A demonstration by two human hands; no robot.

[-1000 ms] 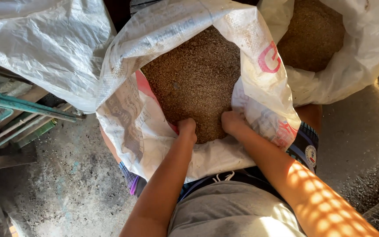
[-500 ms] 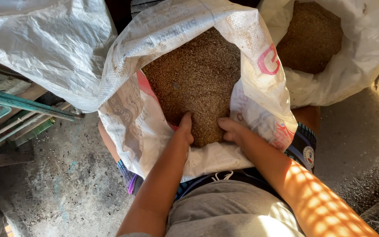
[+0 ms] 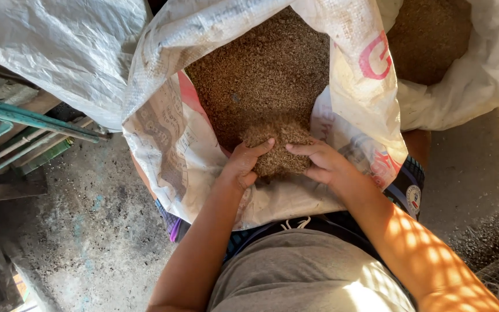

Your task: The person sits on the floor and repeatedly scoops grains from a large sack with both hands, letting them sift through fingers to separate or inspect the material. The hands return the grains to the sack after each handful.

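Both forearms reach down into the open sack (image 3: pixel 168 144); the left hand (image 3: pixel 244 164) and right hand (image 3: pixel 321 163), fingers curled, cup a heap of grain (image 3: pixel 278 151) between them.

sack (image 3: pixel 163 133): woven plastic, white, slightly glossy, crinkled | grain (image 3: pixel 261 69) inside sack: brown, coarse, matt | floor (image 3: pixel 88 231) left of sack: rough, dusty concrete

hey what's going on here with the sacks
A person is scooping brown grain out of an open white woven sack. The left hand and right hand are cupped together, holding a heaped handful just above the grain at the sack's near edge. A second open sack of similar grain stands to the right, on a concrete floor.
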